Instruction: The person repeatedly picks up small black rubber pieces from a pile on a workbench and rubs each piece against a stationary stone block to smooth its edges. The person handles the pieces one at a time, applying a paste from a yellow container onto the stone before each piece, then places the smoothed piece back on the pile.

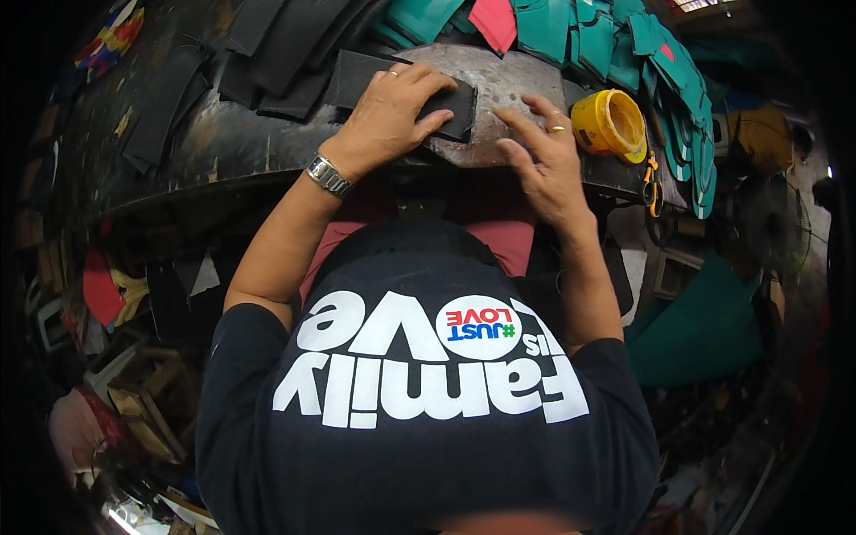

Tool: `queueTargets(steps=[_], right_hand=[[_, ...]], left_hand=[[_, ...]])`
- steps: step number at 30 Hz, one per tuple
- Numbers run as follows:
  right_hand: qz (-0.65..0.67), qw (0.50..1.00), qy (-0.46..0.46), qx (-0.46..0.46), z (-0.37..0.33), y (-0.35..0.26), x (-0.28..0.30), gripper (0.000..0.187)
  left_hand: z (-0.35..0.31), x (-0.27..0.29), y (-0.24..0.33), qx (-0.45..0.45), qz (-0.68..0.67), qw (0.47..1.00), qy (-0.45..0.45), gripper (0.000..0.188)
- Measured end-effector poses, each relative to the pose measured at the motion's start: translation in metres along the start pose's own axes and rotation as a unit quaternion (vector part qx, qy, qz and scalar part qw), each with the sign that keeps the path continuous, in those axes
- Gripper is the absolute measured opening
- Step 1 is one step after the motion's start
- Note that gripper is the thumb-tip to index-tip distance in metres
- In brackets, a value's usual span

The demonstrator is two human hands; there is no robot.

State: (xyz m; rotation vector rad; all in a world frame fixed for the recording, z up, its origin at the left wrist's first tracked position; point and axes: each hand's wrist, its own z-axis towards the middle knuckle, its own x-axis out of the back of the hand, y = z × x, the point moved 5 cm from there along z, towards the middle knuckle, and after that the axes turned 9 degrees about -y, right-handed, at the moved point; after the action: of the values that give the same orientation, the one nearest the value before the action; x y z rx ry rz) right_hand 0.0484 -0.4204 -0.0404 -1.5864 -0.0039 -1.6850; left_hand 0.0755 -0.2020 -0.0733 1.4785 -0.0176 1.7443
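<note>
My left hand (390, 118), with a metal watch at the wrist, rests on a flat black piece of material (461, 114). Its fingers are bent and the thumb presses near the piece's right end, gripping it against a worn grey slab (513, 80). Part of the piece is hidden under the hand. To the right, my right hand (546, 160) hovers over the front edge of the slab. Its fingers are spread and nothing lies between them. Just beyond it, an open yellow tub (609, 125) is tipped toward the right.
Several black cut pieces (285, 53) overlap at the back left of the dark table (214, 147). Piles of green pieces (544, 31) and a red piece (493, 22) line the back and right. Orange-handled scissors (654, 187) hang at the right edge. A fan (774, 227) stands beyond.
</note>
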Motion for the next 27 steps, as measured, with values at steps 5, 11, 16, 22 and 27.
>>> queueTargets(steps=[5,11,16,22,27], right_hand=[[-0.157,0.987,-0.006,0.019,0.021,-0.003,-0.042,0.050],[-0.188,0.982,-0.026,-0.014,0.028,0.013,-0.054,0.059],[-0.136,0.990,-0.036,0.018,0.013,0.016,-0.042,0.048],[-0.175,0.978,-0.047,0.099,-0.009,-0.003,-0.033,0.034],[-0.039,0.995,-0.017,0.096,-0.001,-0.004,-0.024,0.037]], left_hand=[[-0.008,0.000,-0.001,-0.030,-0.019,0.998,0.042,0.030],[-0.009,-0.003,-0.003,-0.030,-0.010,0.998,0.054,0.031],[-0.010,-0.002,-0.004,-0.025,-0.014,0.998,0.058,0.031],[-0.008,-0.003,-0.005,-0.019,-0.018,0.998,0.049,0.031],[-0.009,-0.002,-0.004,-0.019,-0.018,0.998,0.049,0.031]])
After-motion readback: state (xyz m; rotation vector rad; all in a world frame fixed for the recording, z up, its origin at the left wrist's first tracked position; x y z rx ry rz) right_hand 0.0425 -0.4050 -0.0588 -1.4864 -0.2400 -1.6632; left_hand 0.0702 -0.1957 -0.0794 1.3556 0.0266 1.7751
